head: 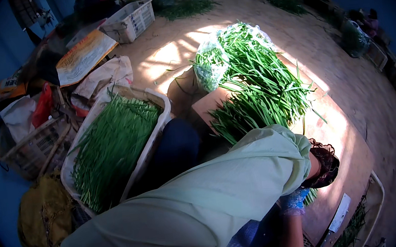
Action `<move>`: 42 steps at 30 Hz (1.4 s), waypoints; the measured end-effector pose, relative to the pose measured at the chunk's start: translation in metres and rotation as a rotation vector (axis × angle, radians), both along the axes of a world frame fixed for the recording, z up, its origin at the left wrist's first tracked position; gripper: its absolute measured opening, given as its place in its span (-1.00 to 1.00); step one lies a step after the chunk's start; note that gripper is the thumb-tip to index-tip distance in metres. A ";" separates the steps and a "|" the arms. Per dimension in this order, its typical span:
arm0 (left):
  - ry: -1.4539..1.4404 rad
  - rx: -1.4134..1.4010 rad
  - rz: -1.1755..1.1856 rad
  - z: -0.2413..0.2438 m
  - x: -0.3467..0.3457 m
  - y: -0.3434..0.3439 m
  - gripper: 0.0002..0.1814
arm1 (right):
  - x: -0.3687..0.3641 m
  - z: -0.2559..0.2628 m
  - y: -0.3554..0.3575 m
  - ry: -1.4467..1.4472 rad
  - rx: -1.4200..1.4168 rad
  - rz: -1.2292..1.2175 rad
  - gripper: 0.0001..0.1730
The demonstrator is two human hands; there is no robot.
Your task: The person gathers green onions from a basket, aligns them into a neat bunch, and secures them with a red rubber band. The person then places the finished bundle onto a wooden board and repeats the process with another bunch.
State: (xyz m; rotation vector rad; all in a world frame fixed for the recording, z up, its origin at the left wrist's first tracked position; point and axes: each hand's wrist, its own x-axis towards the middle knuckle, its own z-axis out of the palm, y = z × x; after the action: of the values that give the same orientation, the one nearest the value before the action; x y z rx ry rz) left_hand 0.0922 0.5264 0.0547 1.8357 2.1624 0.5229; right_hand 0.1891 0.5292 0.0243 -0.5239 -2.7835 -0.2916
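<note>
My left arm, in a pale green sleeve, reaches across the view. My left hand, in a dark lacy glove, is over the board, its fingers not distinct. Below it, my right hand, in a blue patterned glove, is partly hidden by the sleeve. Cut ends of green leafy stalks show right beside it; whether it grips them is unclear. Loose long green stalks lie heaped on the board's far part, by a clear plastic bag. A flat metal blade lies near the board's lower right edge.
A white crate full of aligned green stalks stands left of my knee. Further left are a basket, printed sacks and a red bag. A tray holds greens at lower right. Other people sit far off.
</note>
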 end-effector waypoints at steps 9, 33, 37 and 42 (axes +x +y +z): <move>-0.024 0.025 0.015 -0.001 0.008 -0.013 -0.76 | -0.007 -0.013 -0.030 0.086 -0.178 -0.022 -0.81; 0.007 0.063 -0.093 0.013 0.010 -0.058 -0.70 | -0.004 0.145 0.021 0.376 -0.563 0.142 -0.78; -0.029 0.038 -0.105 0.006 0.023 -0.046 -0.69 | -0.080 0.110 0.019 -0.752 -0.212 0.041 -0.63; -0.132 0.031 -0.181 0.009 0.033 -0.040 -0.67 | -0.081 0.082 0.051 -0.758 -0.290 0.200 -0.65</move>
State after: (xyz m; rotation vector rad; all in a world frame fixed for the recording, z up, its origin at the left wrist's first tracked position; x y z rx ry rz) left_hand 0.1250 0.4867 0.0636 1.9318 1.8914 0.6212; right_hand 0.1085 0.5804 0.1064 -0.2081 -3.6157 -0.0341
